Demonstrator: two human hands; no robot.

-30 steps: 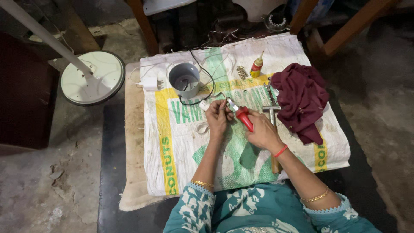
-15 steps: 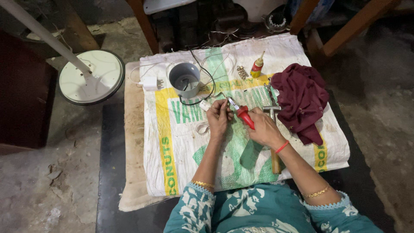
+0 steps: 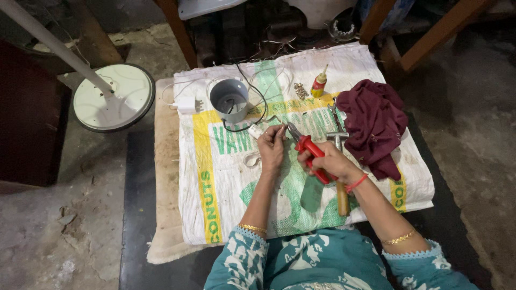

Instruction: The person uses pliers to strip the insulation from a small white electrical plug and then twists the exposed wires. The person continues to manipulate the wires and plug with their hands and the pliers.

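Note:
My right hand [image 3: 331, 161] grips red-handled pliers [image 3: 307, 149], their jaws pointing up-left toward my left hand [image 3: 272, 145]. My left hand pinches the end of a thin black wire [image 3: 257, 117] close to the plier jaws. The wire loops back to a grey round cup-shaped housing [image 3: 229, 99] on the white woven sack [image 3: 242, 188]. A hammer [image 3: 339, 161] with a wooden handle lies under my right wrist.
A maroon cloth [image 3: 374, 124] lies bunched at the right of the sack. A small yellow bottle with a red cap [image 3: 320, 85] and small metal parts [image 3: 300, 91] sit at the back. A white plug [image 3: 186, 105] lies at the left. A round white fan base [image 3: 114, 96] stands on the floor.
Both hands have shifted slightly; the pliers and the wire end stay close together in front of me.

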